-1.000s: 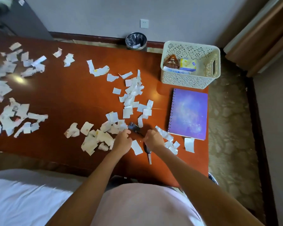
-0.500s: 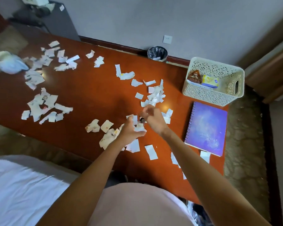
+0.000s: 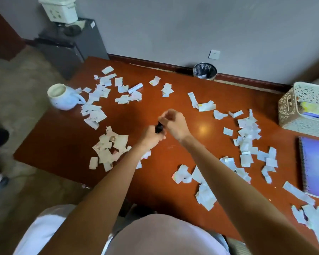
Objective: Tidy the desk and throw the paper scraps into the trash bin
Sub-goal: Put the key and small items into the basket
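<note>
- Both hands were raised over the middle of the reddish wooden bench (image 3: pixel 140 115), close to each other.
- The left hand (image 3: pixel 151 138) was closed into a fist around a small black object (image 3: pixel 159 128); only the top of this object showed above the fist, and I could not tell what it was.
- The right hand (image 3: pixel 174 124) was just beside it, with the fingers (image 3: pixel 167 115) curled together over the black object's top; the picture was blurred here, so I could not tell whether they pinched it.
- No paper was visible inside either hand.
- The paper scraps (image 3: pixel 248 133) lay all over the bench, well apart from the fingers: one group far left near a white mug (image 3: pixel 63 97), one yellowish pile (image 3: pixel 110 147) beside the left forearm, and many pieces on the right side and along the near edge.
- The trash bin (image 3: pixel 204 70) stood on the floor behind the bench's far edge, against the wall, with a dark liner inside.
- On the right, a white perforated basket (image 3: pixel 291 111) stood on the bench, and a purple spiral notebook (image 3: pixel 315 166) lay just in front of it.
</note>
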The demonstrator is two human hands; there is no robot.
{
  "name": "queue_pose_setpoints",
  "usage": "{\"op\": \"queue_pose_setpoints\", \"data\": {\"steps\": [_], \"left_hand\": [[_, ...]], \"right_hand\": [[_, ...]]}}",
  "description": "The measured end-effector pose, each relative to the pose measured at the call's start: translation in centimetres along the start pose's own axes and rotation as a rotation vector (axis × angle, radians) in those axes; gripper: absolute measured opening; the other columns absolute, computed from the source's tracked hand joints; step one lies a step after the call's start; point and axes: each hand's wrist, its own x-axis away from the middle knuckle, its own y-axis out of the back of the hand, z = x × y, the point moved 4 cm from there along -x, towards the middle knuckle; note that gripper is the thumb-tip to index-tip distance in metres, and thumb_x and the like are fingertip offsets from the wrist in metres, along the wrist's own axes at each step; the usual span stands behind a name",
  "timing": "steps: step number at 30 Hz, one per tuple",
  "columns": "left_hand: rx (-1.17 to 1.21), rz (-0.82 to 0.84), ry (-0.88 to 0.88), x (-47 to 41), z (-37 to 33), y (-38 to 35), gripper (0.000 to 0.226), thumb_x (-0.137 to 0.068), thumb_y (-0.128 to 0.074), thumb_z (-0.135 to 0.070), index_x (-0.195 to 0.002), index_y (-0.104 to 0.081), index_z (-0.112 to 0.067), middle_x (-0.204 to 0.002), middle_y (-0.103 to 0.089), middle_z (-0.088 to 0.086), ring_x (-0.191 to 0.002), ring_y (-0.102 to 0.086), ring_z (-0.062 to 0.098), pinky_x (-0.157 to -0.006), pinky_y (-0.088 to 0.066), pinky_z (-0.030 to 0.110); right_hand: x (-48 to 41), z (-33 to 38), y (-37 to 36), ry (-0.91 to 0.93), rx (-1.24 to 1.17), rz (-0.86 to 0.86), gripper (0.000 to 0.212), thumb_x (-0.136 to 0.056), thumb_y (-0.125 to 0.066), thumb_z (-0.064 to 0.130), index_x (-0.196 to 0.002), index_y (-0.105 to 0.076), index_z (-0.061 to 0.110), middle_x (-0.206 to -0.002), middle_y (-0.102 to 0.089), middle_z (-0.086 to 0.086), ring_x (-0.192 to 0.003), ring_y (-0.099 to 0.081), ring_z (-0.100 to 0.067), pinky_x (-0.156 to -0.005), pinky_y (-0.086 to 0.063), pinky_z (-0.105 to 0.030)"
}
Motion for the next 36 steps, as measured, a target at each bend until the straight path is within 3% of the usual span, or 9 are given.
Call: {"op": "queue_pose_setpoints", "data": {"steps": [3, 8, 12, 17, 20, 24, 27, 33, 36], "left_hand": [[0.028, 0.017, 0.014, -2.0, 2.8, 5.2, 0.024, -0.096, -0.049, -0.021, -0.106, -0.061, -0.003, -0.092, -0.068, 0.010, -0.082, -0.066, 0.019, -0.068, -0.045, 0.021], [0.209, 0.047, 0.148, -6.0, 5.8, 12.4, 0.017, -0.096, -0.048, -0.020, -0.106, -0.050, -0.006, -0.069, -0.057, 0.003, -0.052, -0.060, 0.008, -0.059, -0.050, 0.021], [0.295, 0.025, 0.223, -10.0, 7.0, 16.4, 0.034, -0.097, -0.047, -0.022, -0.126, -0.043, -0.006, -0.071, -0.052, 0.005, -0.060, -0.052, 0.014, -0.057, -0.049, 0.023], [0.433, 0.057, 0.291, -14.5, 6.9, 19.2, 0.036, -0.096, -0.048, -0.019, -0.128, -0.041, -0.004, -0.073, -0.056, 0.009, -0.061, -0.053, 0.018, -0.057, -0.049, 0.027], [0.469, 0.061, 0.294, -17.1, 6.1, 20.4, 0.030, -0.096, -0.050, -0.019, -0.122, -0.045, -0.005, -0.095, -0.064, 0.013, -0.079, -0.064, 0.024, -0.070, -0.054, 0.033], [0.436, 0.022, 0.314, -20.4, 5.9, 21.1, 0.037, -0.094, -0.053, -0.020, -0.127, -0.050, -0.005, -0.124, -0.060, 0.010, -0.116, -0.059, 0.030, -0.098, -0.049, 0.042], [0.489, 0.028, 0.355, -21.9, 6.4, 20.9, 0.032, -0.094, -0.054, -0.016, -0.124, -0.053, -0.006, -0.119, -0.064, 0.011, -0.110, -0.063, 0.028, -0.089, -0.051, 0.036], [0.523, 0.006, 0.356, -22.0, 7.5, 20.5, 0.016, -0.091, -0.058, -0.021, -0.090, -0.053, -0.006, -0.066, -0.052, 0.006, -0.054, -0.049, 0.017, -0.050, -0.046, 0.024], [0.473, -0.013, 0.332, -21.3, 7.3, 20.0, 0.015, -0.094, -0.052, -0.020, -0.083, -0.051, -0.011, -0.065, -0.053, 0.005, -0.049, -0.046, 0.015, -0.040, -0.043, 0.017]], "right_hand": [[-2.5, 1.7, -4.9, -0.041, 0.006, 0.003, 0.024, -0.089, -0.055, 0.007, -0.068, -0.050, 0.019, -0.072, -0.057, 0.001, -0.068, -0.053, -0.014, -0.064, -0.044, -0.022], [-8.0, 2.7, -9.9, -0.197, 0.074, -0.013, 0.008, -0.091, -0.052, 0.011, -0.086, -0.058, 0.009, -0.095, -0.063, -0.016, -0.086, -0.056, -0.022, -0.075, -0.050, -0.032], [-12.8, 2.1, -11.2, -0.320, 0.302, -0.028, 0.023, -0.096, -0.042, 0.008, -0.113, -0.057, 0.005, -0.109, -0.064, -0.015, -0.093, -0.062, -0.025, -0.066, -0.049, -0.024], [-18.2, 2.5, -11.8, -0.285, 0.693, 0.031, 0.043, -0.096, -0.037, 0.004, -0.137, -0.046, 0.012, -0.142, -0.045, -0.010, -0.122, -0.052, -0.029, -0.091, -0.049, -0.031], [-22.1, 3.4, -12.6, -0.184, 0.911, 0.115, 0.053, -0.095, -0.037, -0.003, -0.145, -0.033, 0.014, -0.153, -0.027, -0.010, -0.132, -0.044, -0.030, -0.097, -0.047, -0.034], [-26.3, 3.7, -14.4, -0.058, 1.096, 0.215, 0.051, -0.095, -0.041, -0.002, -0.143, -0.030, 0.013, -0.147, -0.031, -0.012, -0.110, -0.057, -0.028, -0.076, -0.050, -0.028], [-27.8, 2.9, -15.0, -0.039, 1.222, 0.256, 0.049, -0.093, -0.050, 0.002, -0.139, -0.035, 0.012, -0.140, -0.035, -0.013, -0.085, -0.052, -0.021, -0.064, -0.047, -0.025], [-28.1, 1.1, -14.4, -0.048, 1.271, 0.268, 0.054, -0.090, -0.057, 0.005, -0.138, -0.033, 0.010, -0.131, -0.043, -0.014, -0.108, -0.059, -0.029, -0.087, -0.051, -0.030], [-27.3, 1.4, -12.6, -0.182, 1.081, 0.167, 0.046, -0.092, -0.056, 0.012, -0.135, -0.038, 0.008, -0.126, -0.051, -0.014, -0.104, -0.061, -0.028, -0.072, -0.052, -0.028]]}}
